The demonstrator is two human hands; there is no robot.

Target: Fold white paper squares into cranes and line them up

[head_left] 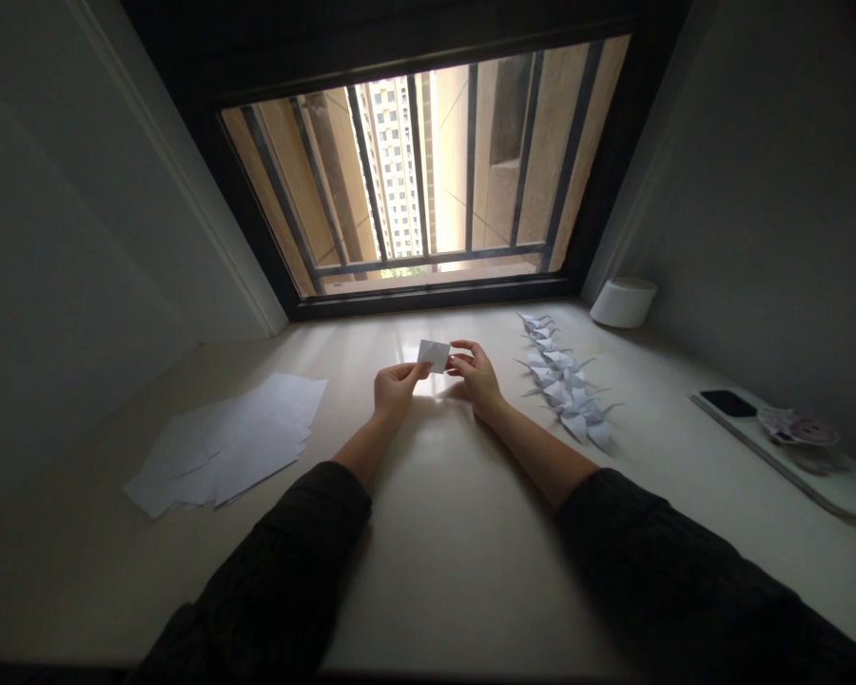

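A small folded square of white paper [434,355] is held up between my two hands, above the pale sill. My left hand [398,385] pinches its lower left corner between thumb and fingers. At its right edge, my right hand [476,373] touches the paper with thumb and fingertips, the index finger raised along the top corner. Folded paper cranes [560,376] stand in a row to the right of my right hand. A spread pile of white paper sheets [239,438] lies to the left of my left hand.
At the far right a phone [785,447] lies with its camera side up and a decorated grip on its back. A white round container [623,303] stands in the back right corner. A barred window [428,181] closes off the back, with walls on both sides.
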